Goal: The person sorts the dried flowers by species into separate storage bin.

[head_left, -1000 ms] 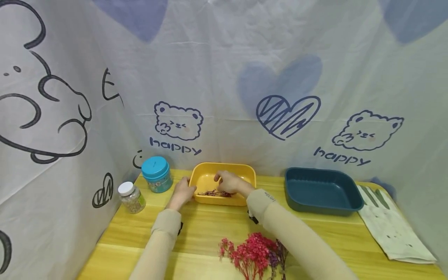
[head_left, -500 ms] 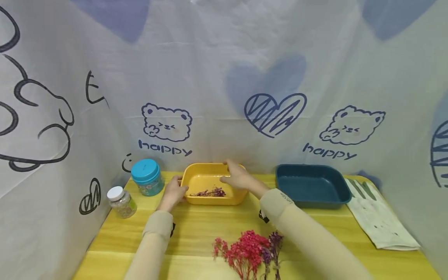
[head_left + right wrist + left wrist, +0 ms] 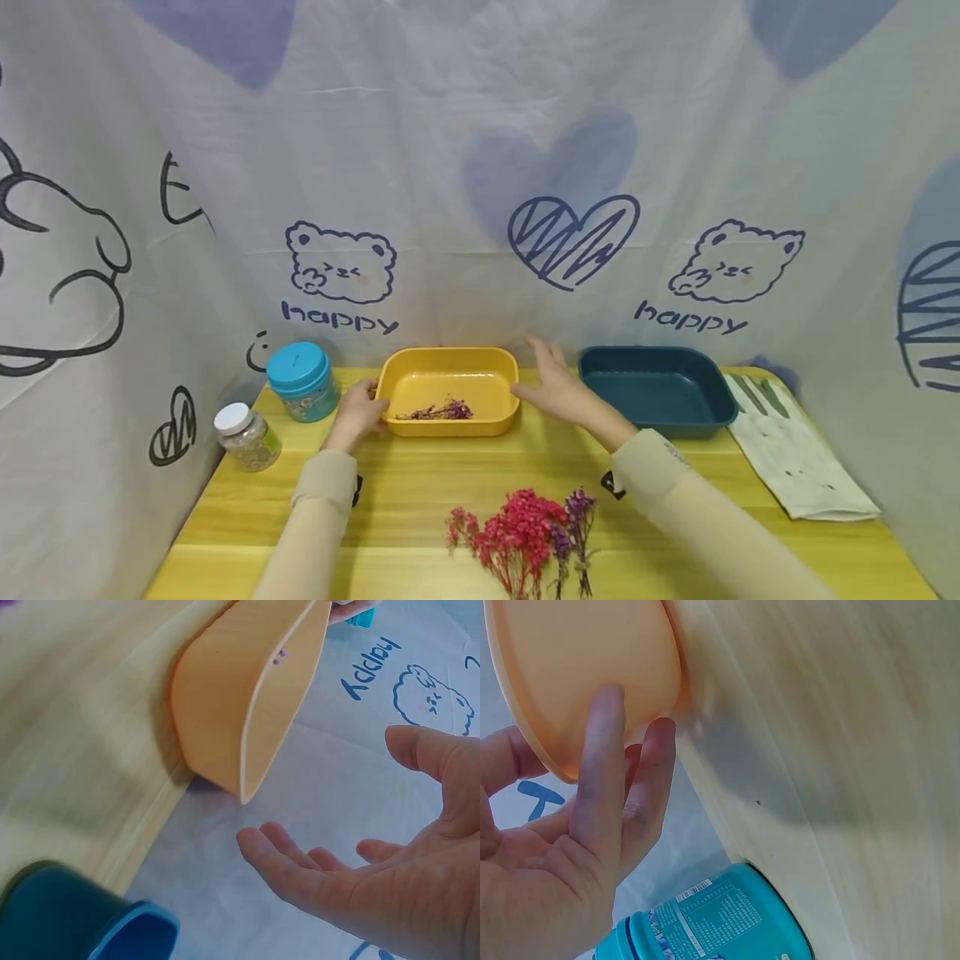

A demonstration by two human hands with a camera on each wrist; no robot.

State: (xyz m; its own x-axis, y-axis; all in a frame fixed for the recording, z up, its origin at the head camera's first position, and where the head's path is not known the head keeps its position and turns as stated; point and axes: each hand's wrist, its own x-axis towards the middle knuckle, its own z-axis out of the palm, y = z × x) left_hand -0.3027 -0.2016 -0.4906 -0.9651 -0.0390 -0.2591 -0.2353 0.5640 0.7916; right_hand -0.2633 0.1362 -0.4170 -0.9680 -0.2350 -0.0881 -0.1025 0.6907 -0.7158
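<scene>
My left hand (image 3: 357,412) grips the left end of a yellow tray (image 3: 442,428). In the left wrist view the thumb lies past the tray's rim and the fingers (image 3: 604,750) are on its outer wall. A small bunch of dried purple flowers (image 3: 453,409) lies inside, near the front wall. Off the tray's right end, my right hand (image 3: 558,387) hovers with fingers spread and nothing held. In the right wrist view a gap shows between its fingertips and the tray wall.
Right of the right hand stands a dark teal tray (image 3: 660,432), beside a folded cloth (image 3: 795,458). Red dried flowers (image 3: 517,533) and purple ones (image 3: 579,525) lie in front. A blue-lidded jar (image 3: 303,383) and a white-capped jar (image 3: 249,437) stand left. A printed curtain hangs behind.
My right hand has left the tray's inside and moved right, past its right end, exposing the purple flowers. The left hand stays at the tray's left end. The head view has shifted right.
</scene>
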